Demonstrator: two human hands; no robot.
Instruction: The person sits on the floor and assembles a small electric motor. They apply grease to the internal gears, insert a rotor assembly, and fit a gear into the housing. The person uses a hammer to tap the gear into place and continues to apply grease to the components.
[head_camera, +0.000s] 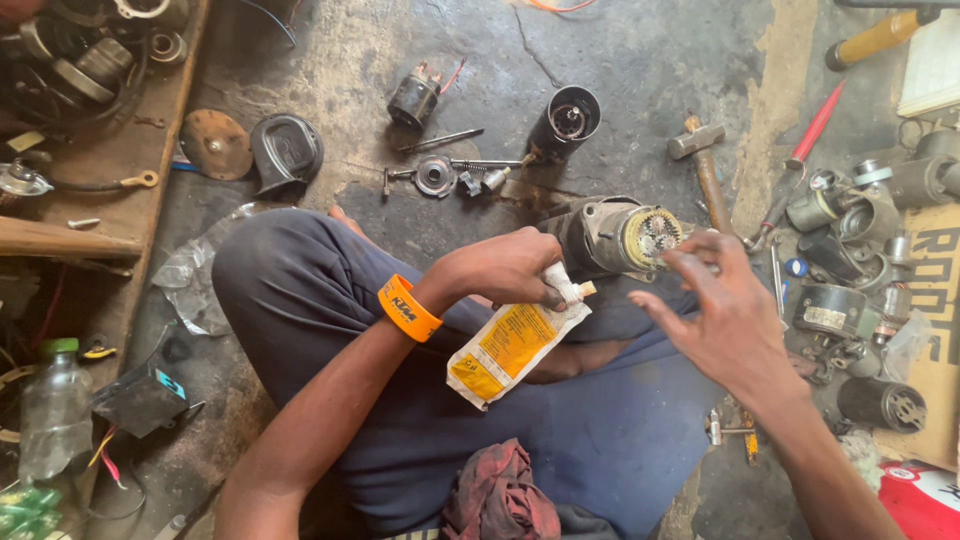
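My left hand (500, 268) grips the neck of a yellow and white squeeze pouch (512, 345) with a small nozzle pointing right. An orange band (407, 308) is on that wrist. My right hand (728, 318) hovers with its fingers spread, holding nothing, just in front of a grey starter motor housing (620, 236) with an exposed gear set (655, 232). The housing lies on the floor by my crossed legs in dark blue trousers.
A hammer (703, 160), a red screwdriver (812, 132), a black cylinder housing (566, 120), a solenoid (414, 97) and small parts lie on the concrete floor. Motor parts crowd the right side. A plastic bottle (55, 410) stands left; a red rag (500, 495) lies on my lap.
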